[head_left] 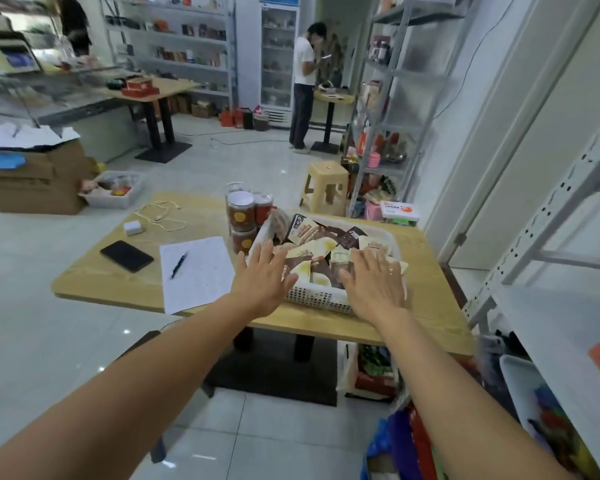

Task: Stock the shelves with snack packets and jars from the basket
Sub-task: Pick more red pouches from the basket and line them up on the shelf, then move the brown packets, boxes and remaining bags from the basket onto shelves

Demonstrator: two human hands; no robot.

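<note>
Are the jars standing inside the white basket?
No, the jars stand stacked on the table, outside the basket and close against its wall.

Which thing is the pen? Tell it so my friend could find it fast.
Find the wooden table in the middle of the room and look left of the white basket on it. A sheet of paper lies there, with the pen on top of it. It is thin and dark, unlike the flat, wide black phone beside the sheet.
</note>
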